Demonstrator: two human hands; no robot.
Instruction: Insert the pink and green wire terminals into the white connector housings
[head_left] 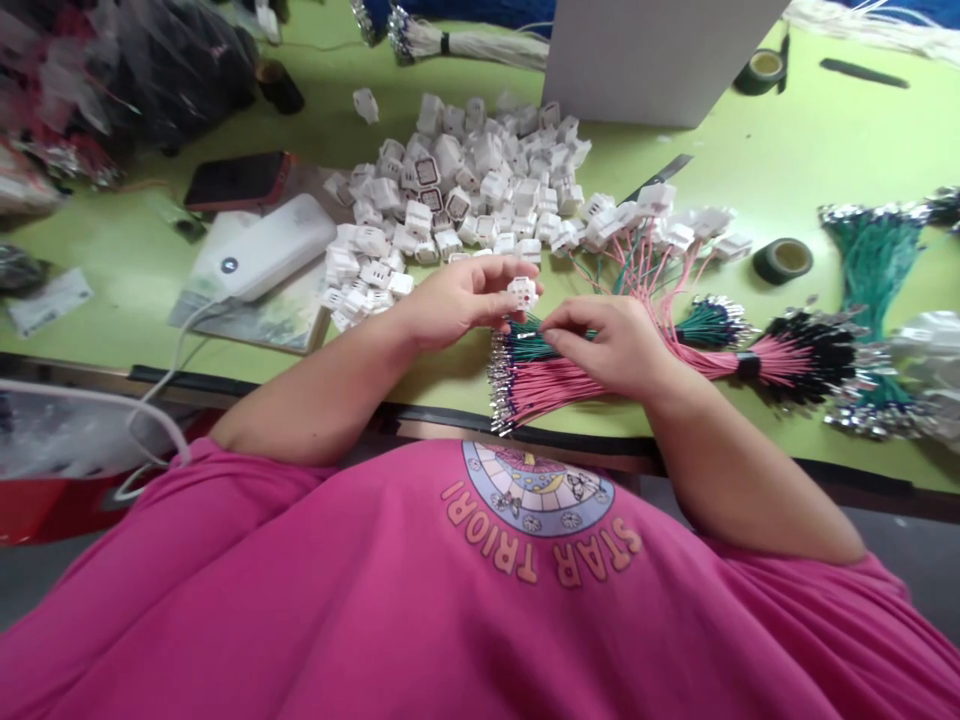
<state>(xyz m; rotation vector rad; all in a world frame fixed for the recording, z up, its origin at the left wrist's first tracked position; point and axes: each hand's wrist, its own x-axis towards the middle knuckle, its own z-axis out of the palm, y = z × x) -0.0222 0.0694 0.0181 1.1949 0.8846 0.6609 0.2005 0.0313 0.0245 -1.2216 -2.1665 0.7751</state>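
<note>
Between thumb and fingers, my left hand (469,300) holds a small white connector housing (523,293), its face with holes turned up. Just to the right, my right hand (611,340) is closed in a pinch over the wires, with a small metal-tipped end (529,334) by its fingertips. Under both hands lies a bundle of pink wires (551,388) and green wires with silver terminals at their left end. Beyond the hands spreads a large pile of white housings (487,180). Several housings with pink and green wires (656,240) lie at its right.
A white power bank (281,250) and a dark phone (238,180) lie at the left. Black tape (783,260), green wire bundles (874,270) and black-ended pink wires (806,358) are at the right. A white box (652,60) stands at the back.
</note>
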